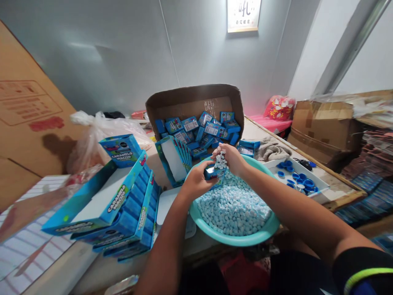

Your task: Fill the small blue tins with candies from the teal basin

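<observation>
Over the teal basin (242, 241), my left hand (195, 179) is closed around a small blue candy box (217, 179). My right hand (232, 159) cups a clump of pale blue and white candies (220, 159) at the top of that box. Its fingers are partly hidden by the candies. A heap of loose candies (235, 211) lies in the basin below both hands. Behind the hands, a brown carton (193, 95) holds many small blue candy boxes (190, 123), lying at various angles.
Blue display boxes (123, 196) are stacked on the left, with another display box (173, 162) against the carton. A white tray (321, 186) of blue caps (302, 180) and a grey cloth (273, 149) are at right. A white lid (167, 203) lies left of the basin.
</observation>
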